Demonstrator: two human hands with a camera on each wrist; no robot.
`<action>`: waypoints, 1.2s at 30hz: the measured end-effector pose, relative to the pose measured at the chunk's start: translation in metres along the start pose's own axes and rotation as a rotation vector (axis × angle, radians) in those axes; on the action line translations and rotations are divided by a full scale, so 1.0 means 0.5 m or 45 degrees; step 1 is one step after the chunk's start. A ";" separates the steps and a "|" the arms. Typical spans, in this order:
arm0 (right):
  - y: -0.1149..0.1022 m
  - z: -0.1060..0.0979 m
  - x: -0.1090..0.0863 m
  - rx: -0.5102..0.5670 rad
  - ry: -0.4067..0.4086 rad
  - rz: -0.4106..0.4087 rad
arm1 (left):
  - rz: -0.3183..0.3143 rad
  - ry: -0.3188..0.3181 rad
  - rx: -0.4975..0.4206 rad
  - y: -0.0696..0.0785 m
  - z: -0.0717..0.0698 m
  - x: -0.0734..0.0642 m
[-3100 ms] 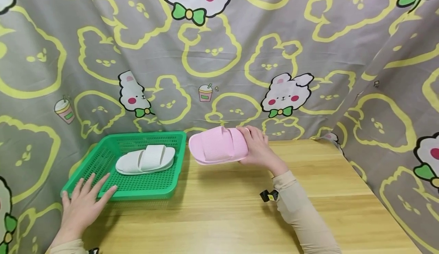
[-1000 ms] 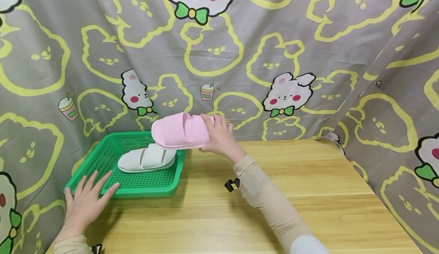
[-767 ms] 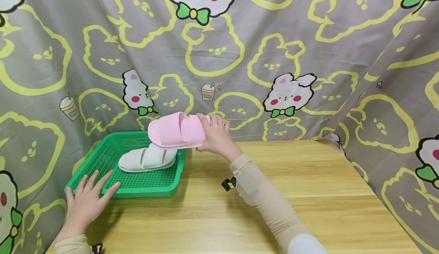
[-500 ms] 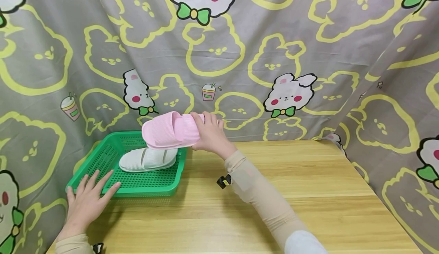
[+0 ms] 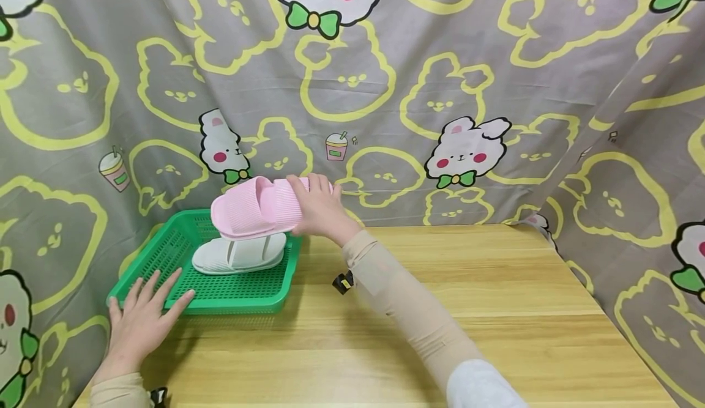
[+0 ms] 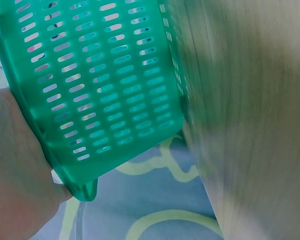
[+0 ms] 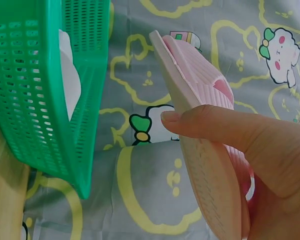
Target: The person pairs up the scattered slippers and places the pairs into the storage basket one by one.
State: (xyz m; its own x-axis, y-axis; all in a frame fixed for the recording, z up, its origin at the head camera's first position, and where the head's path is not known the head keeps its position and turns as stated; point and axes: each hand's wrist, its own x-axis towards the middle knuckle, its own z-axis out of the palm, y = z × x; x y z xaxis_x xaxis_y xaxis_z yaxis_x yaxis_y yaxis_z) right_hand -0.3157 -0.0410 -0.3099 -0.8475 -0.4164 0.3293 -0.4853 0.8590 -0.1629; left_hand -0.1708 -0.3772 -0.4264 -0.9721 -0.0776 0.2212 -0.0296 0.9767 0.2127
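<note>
A pink slide slipper [image 5: 245, 209] with a ribbed strap hangs in the air over the back right part of a green basket [image 5: 237, 306]. My right hand [image 5: 319, 207] grips it by its right end. In the right wrist view the thumb [image 7: 205, 122] presses on the sole and the other fingers are mostly hidden. Below it, a white slipper [image 5: 242, 254] lies on the basket floor, apart from the pink one. My left hand [image 5: 140, 325] rests with spread, fairly straight fingers on the basket's front left corner; in the left wrist view only part of this hand shows beside the rim.
The basket stands at the left of a wooden table [image 5: 440, 310], close to a patterned cloth [image 5: 363, 108] that hangs behind and at both sides. Bare tabletop stretches right of the basket. A small black device [image 5: 343, 282] is on the right wrist.
My right hand has carried the pink slipper leftward, from beside the basket to over it. The left hand has stayed at the basket's corner, and the white slipper has not moved.
</note>
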 end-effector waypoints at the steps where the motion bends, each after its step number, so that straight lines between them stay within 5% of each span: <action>1: -0.003 0.000 0.003 -0.005 -0.001 -0.007 | -0.001 0.001 0.000 0.000 0.000 0.000; 15: -0.039 -0.004 0.044 -0.067 -0.111 -0.039 | 0.020 0.038 -0.014 -0.002 0.000 0.003; 36: -0.093 0.035 0.050 -0.164 -0.252 -0.050 | 0.013 0.050 -0.010 0.002 -0.001 0.002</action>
State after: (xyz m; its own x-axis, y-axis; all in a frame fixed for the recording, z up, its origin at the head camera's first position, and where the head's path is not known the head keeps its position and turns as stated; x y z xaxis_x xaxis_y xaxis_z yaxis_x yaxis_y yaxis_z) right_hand -0.3178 -0.0966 -0.3101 -0.8603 -0.4894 0.1425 -0.4979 0.8667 -0.0291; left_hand -0.1717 -0.3762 -0.4257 -0.9624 -0.0759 0.2607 -0.0179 0.9758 0.2179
